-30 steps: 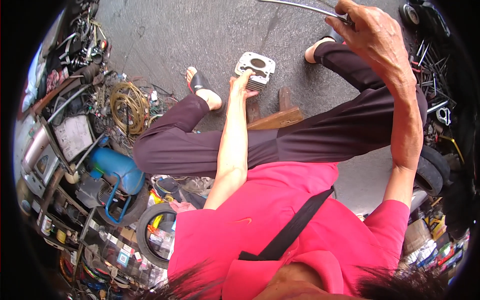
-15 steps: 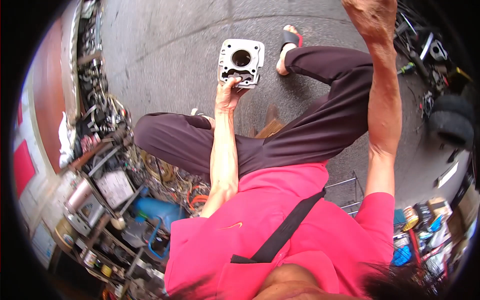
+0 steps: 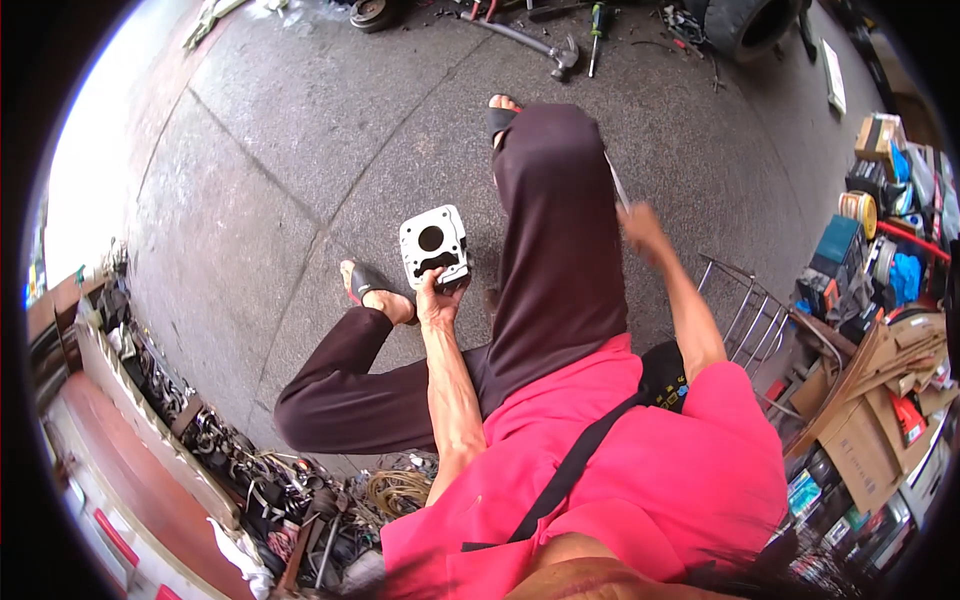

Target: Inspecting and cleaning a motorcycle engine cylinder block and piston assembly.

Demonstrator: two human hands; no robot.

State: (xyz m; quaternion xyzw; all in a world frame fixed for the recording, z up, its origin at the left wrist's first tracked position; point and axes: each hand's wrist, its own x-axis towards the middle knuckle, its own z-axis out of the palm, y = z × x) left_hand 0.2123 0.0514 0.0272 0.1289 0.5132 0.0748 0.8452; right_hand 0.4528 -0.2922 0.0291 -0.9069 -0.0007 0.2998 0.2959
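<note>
My left hand point(image 3: 437, 298) grips a pale metal engine cylinder block point(image 3: 432, 240) by its near end. It is held up above the floor to the left of my raised right knee, its flat face with a round bore toward me. My right hand point(image 3: 645, 232) is to the right of that knee, smeared by motion. Its fingers are closed on a thin, pale, blade-like tool point(image 3: 617, 183) pointing forward along the trouser leg. The exact kind of tool cannot be made out.
On the far floor lie a claw hammer point(image 3: 562, 57), a green-handled screwdriver point(image 3: 597, 30) and a tyre point(image 3: 748, 25). A wire rack point(image 3: 755, 318) stands close on my right, with cardboard point(image 3: 868, 445) and boxes beyond. Scrap metal parts point(image 3: 260, 480) line the left side.
My right hand has come back from beyond the top edge to beside my knee, with the thin tool now showing. The view has turned. My left hand still holds the cylinder block.
</note>
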